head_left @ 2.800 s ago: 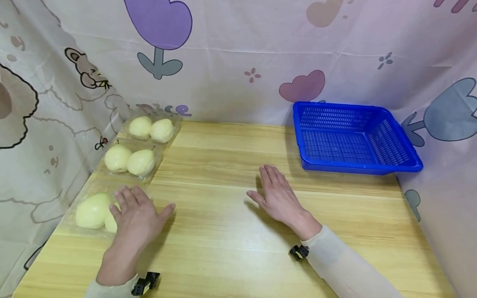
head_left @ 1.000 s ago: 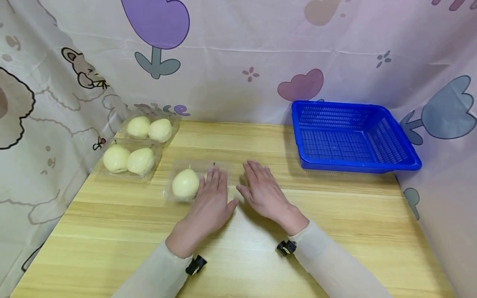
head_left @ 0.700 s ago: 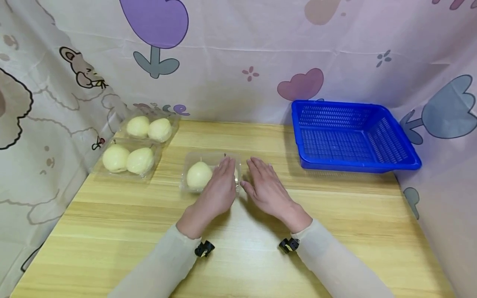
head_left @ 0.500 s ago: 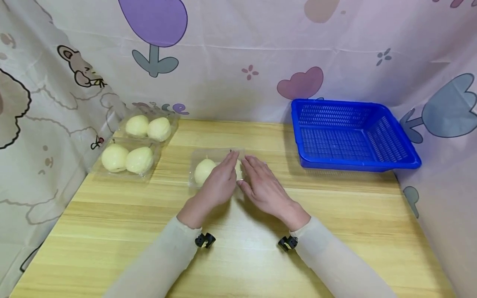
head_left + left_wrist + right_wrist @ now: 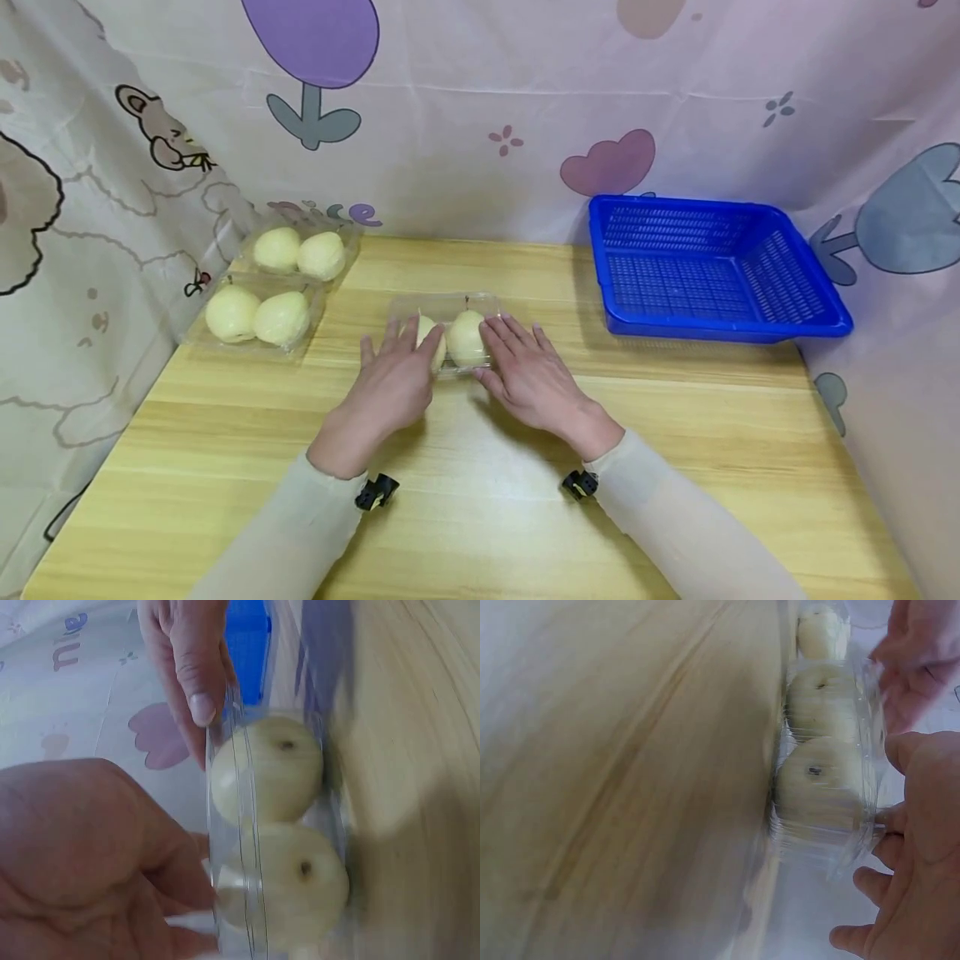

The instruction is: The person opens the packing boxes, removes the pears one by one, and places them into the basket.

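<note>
A clear plastic clamshell box [image 5: 446,304] with two pale yellow pears [image 5: 467,340] lies on the table's middle, in front of me. My left hand [image 5: 386,387] is over its left half, fingers spread and covering part of the left pear. At the box's right end, my right hand [image 5: 536,383] rests its nearly straight fingers on the edge. In the left wrist view the box is seen side-on, its lid rim [image 5: 251,847] beside the left fingers. The right wrist view shows the right thumb [image 5: 901,750] against the lid side.
Two more clear boxes of pears stand at the left, one with pears [image 5: 281,319] nearer and one with pears [image 5: 322,256] behind it. A blue plastic basket [image 5: 723,325] sits at the back right. A printed curtain [image 5: 457,183] borders the wooden table [image 5: 480,533].
The left hand has brought the near box from the left side to the middle, then shifted left across its top. The right hand now touches the box's right end.
</note>
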The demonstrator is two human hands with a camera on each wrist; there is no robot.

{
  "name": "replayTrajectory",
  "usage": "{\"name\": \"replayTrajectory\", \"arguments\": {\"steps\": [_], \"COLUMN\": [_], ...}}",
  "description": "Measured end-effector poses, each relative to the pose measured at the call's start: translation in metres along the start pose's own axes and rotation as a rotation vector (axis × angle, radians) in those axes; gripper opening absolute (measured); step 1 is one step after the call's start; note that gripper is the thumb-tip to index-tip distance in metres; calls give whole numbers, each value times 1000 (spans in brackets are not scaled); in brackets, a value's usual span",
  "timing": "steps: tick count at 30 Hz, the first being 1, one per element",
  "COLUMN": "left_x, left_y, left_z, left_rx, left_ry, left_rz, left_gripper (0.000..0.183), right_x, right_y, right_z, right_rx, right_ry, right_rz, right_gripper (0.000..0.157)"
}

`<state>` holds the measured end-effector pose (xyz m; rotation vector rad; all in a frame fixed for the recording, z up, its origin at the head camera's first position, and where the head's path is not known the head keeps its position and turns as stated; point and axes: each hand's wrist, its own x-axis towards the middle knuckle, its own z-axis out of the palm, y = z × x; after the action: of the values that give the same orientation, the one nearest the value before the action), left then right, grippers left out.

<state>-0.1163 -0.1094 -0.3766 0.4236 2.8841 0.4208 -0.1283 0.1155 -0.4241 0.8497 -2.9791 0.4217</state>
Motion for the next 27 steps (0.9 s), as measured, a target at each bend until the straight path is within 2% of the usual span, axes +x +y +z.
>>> {"name": "replayTrajectory", "arguments": {"steps": [3, 10, 17, 27], "left_x": [-4, -3, 8, 21], "left_y": [-3, -3, -6, 2], "left_z": [2, 10, 18, 23], "left_rx": [3, 8, 18, 12], "left_ry": [-5, -5, -13, -20], "left_rz": [-4, 104, 231, 275], "left_gripper": [76, 82, 96, 96], "right_x": [0, -3, -11, -18], "right_y": [1, 6, 15, 26], "right_z": [-2, -4, -4, -5], "right_rx": [-10, -55, -60, -77], "right_ry": [-5, 12, 12, 22], "right_rz": [16, 34, 63, 69], "right_gripper": [71, 76, 85, 90]}}
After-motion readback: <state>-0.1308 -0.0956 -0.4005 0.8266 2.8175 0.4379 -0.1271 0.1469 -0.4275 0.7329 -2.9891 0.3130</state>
